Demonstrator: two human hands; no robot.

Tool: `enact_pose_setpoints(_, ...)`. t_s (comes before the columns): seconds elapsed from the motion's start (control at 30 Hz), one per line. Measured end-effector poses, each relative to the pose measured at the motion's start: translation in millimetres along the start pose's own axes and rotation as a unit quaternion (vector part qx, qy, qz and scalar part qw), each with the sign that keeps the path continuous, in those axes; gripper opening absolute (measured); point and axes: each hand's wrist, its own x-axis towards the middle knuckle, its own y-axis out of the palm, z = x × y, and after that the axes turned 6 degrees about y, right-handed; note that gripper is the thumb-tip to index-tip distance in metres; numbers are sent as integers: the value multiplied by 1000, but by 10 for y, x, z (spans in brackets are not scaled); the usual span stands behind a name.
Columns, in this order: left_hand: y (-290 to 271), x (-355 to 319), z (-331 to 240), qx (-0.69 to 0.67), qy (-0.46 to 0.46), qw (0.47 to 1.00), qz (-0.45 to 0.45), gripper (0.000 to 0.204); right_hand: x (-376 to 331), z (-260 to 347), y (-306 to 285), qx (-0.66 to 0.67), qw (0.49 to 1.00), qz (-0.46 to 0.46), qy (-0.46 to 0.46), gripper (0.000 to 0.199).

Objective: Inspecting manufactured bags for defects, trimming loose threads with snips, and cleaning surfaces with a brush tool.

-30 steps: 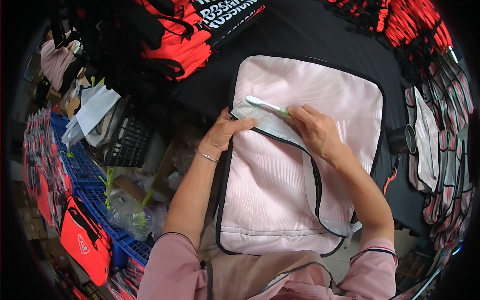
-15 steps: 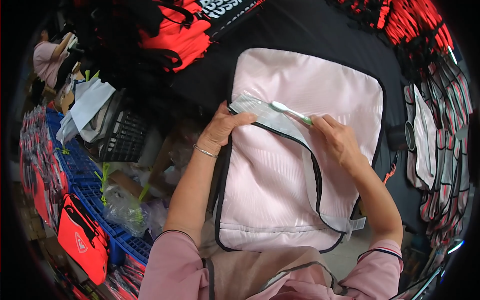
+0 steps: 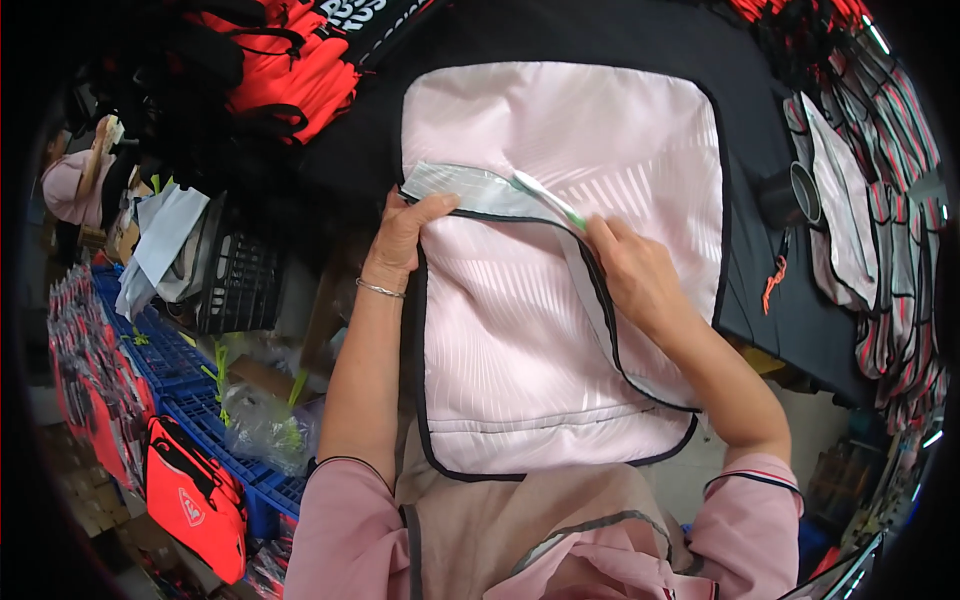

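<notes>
A pale pink fabric piece (image 3: 520, 330) with black binding round its edge lies before me. Its upper layer is opened along a black-edged slit, showing a whitish translucent strip (image 3: 480, 192) inside. My left hand (image 3: 402, 230) pinches the slit's left end at the border, thumb on top and fingers underneath. In my right hand (image 3: 632, 268) is a slim white and green tool that looks like a toothbrush (image 3: 545, 197), held by its green end. Its white end lies on the strip by the slit; the tip's underside is hidden.
Red and black bags (image 3: 290, 80) are heaped at the far left. A black crate (image 3: 240, 275) and blue plastic pallets (image 3: 215, 425) stand at left. On the right are a dark cup-like tube (image 3: 792, 195) and hanging striped pieces (image 3: 900, 260). Another person (image 3: 80, 185) is at far left.
The pink piece and both hands appear further left and slightly higher in view. The tool has turned steeper and its white end shows narrower. Both hands keep their holds.
</notes>
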Motion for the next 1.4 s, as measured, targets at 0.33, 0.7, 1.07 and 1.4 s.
enact_pose_setpoints(0.33,277,-67,0,313,310,882,-167,60,-1408,136,-120,-26,986,139,91,23)
enact_pose_setpoints(0.7,1001,-382,33,708,391,477,345,52,-1551,166,-8,11,987,105,121,25)
enact_pose_setpoints(1.07,790,-385,195,616,519,518,286,10,-854,163,149,83,992,-4,97,17)
enact_pose_setpoints(1.4,574,-364,131,607,503,544,286,10,-1613,130,-137,-4,984,167,59,11)
